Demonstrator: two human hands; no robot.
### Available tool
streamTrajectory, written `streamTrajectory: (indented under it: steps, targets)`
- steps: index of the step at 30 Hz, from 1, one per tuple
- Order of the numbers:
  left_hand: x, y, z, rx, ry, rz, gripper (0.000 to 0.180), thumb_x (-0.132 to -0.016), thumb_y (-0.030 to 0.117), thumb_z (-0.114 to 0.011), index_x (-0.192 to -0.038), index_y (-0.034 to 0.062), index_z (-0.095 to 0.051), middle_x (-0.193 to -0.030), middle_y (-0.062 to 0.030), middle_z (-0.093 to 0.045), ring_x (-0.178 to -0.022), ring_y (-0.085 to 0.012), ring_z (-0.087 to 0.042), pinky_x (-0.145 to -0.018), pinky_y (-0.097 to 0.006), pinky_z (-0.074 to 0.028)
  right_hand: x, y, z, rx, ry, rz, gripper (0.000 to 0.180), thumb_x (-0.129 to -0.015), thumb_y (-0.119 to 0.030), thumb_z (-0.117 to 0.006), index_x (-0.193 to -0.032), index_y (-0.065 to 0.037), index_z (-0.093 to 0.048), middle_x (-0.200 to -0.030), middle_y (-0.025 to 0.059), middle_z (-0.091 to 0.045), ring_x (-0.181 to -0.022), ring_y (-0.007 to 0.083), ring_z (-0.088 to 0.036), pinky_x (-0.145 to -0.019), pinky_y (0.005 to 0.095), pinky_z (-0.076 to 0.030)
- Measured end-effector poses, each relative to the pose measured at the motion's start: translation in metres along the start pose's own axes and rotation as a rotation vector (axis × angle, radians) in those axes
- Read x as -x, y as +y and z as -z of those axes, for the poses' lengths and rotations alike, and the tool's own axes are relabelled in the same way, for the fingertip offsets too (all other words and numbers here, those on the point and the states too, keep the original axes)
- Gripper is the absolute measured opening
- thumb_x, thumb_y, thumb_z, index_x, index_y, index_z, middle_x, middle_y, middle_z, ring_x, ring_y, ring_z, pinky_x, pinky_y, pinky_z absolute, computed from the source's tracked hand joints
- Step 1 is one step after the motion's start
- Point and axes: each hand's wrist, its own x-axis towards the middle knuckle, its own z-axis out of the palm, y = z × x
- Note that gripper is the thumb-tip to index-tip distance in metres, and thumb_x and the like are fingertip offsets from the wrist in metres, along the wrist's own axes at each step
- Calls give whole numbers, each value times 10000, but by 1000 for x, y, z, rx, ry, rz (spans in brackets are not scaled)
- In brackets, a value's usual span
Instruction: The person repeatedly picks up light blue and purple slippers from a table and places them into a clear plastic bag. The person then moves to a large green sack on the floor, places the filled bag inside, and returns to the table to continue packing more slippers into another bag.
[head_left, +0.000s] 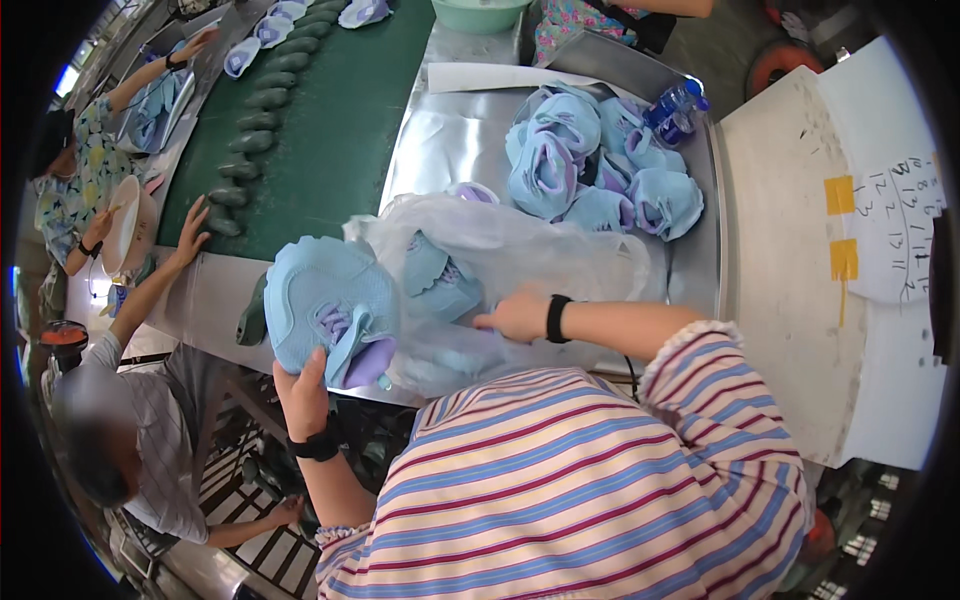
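Shoe upper [315, 285], pale blue with purple laces and lining, is held up at 9 o'clock from the middle of the view, just outside the mouth of a clear plastic bag [590, 260]. The left hand [303, 390] grasps it by its lower edge, thumb on top and the other fingers hidden underneath — a grip that probably supports the soft material from below while leaving its laced face open to view. The right hand [515, 315], near the centre, rests at the bag with the forefinger stretched toward 9 o'clock and the rest curled; whether it pinches the film or merely presses it, I cannot tell. Another blue upper [440, 280] lies within the bag, just to the 11 o'clock side of that fingertip. The bag lies spread across the metal surface [435, 140], likely so its contents sit within easy reach. At 1 o'clock a loose pile of uppers [550, 165] is heaped, with blue-tinted bottles [680, 110] at its far edge, perhaps tucked there out of the way. Toward 11 o'clock runs a green belt [355, 120], where dark lasts [265, 98] stand in a row — spaced, it seems, for picking up singly. Co-workers [160, 450] are at 8 and between 9 and 10 o'clock.
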Motion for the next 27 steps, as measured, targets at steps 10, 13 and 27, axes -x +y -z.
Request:
streamTrajectory:
  steps: [10,13,27]
  targets:
    - [-13,-3,-10,-68,133,-219,564,-795,36,-580,-1287,-24,-312,-1247,-123,-421,-1082,-177,-435,-948,-294,-317,51,61,50,-1699,581,443,177,-779,-82,-489,-941,-72,-560,-810,25,-589,-708,125,-580,-634,250,-462]
    - [-29,-2,-51,-308,202,-408,498,-823,1,-491,-1297,5,-339,-1229,-114,-445,-1117,-179,-419,-963,-287,-303,69,60,55,-2148,710,720,122,-836,-119,-532,-949,-80,-556,-879,24,-602,-783,124,-588,-720,259,-481]
    - [-67,-9,-87,-304,-104,-355,248,-870,91,-453,-1064,7,-582,-954,-56,-592,-832,-145,-494,-798,-285,-384,38,10,82,-2424,557,1231,441,-905,-283,-421,-1272,-42,-386,-1300,113,-421,-1196,289,-400,-1032,452,-282]
